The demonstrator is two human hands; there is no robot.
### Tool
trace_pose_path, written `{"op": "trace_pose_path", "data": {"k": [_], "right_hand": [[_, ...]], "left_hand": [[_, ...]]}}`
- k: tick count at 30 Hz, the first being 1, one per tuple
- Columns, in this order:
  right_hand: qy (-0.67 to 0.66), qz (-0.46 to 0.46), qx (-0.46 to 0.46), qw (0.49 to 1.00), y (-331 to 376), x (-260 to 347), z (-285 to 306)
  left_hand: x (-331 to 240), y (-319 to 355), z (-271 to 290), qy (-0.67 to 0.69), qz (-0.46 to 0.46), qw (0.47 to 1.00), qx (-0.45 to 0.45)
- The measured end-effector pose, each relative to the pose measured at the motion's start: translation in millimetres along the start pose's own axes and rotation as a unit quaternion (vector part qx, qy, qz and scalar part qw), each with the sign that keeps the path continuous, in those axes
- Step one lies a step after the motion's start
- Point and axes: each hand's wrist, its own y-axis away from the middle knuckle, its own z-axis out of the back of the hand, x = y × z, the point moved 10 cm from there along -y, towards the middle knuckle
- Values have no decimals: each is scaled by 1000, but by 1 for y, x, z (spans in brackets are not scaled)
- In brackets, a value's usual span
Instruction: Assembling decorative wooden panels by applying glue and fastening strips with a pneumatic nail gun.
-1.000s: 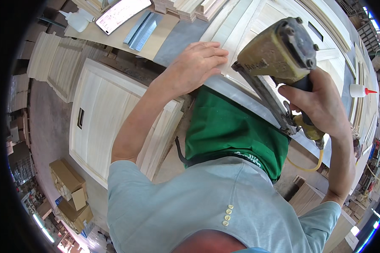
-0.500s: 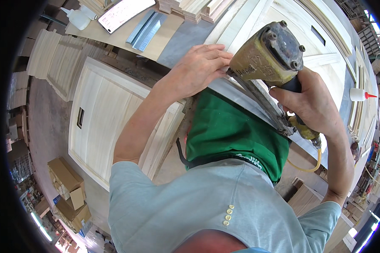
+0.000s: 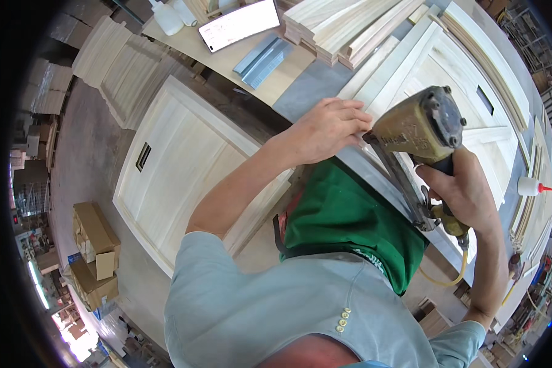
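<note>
Nail gun [image 3: 414, 126]: held over the near edge of the wooden panel, its nose [image 3: 370, 138] just beside the left fingertips; whether it touches the wood is too hard to tell.
Right hand [image 3: 463, 187]: fingers clamped around the nail gun's handle, with the trigger finger mostly hidden.
Left hand [image 3: 328, 130]: laid over the panel's near left corner, fingers stretched forward and close together; I cannot tell whether the thumb pinches the wood from below.
Wooden panel [image 3: 451, 64]: lying on the table [image 3: 310, 89], right in front of the body, its near side along the table's metal edge.
Yellow hose [image 3: 446, 283]: hanging in a loop below the nail gun (slack enough, it seems, not to tug).
Step at the corner: probably lining up the nose for a nail while the left hand steadies the frame.
Next nail: calls for seating the nose squarely on the wood, left fingertips clear of the nail's path, the panel held firmly, and only then a squeeze of the trigger.
</note>
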Motion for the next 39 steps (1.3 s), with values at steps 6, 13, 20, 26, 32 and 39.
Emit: {"op": "trace_pose_path", "data": {"k": [6,13,20,26,32,39], "right_hand": [[-88,-42,-43,994,15,-23,35],[-57,-83,-187,977,28,-72,112],[-45,-53,-194,979,16,-93,158],[-6,-42,-196,980,-5,-97,193],[53,-31,-182,981,-30,-90,211],[60,-54,-189,979,-58,-85,215]], "left_hand": [[0,1,-2,-4,25,999,33],[-6,-7,1,-3,30,999,38],[19,-47,-22,-25,104,989,104],[38,-100,-19,-53,67,994,-67],[54,-108,-37,-64,84,994,-40],[53,-105,-37,-57,89,993,-61]]}}
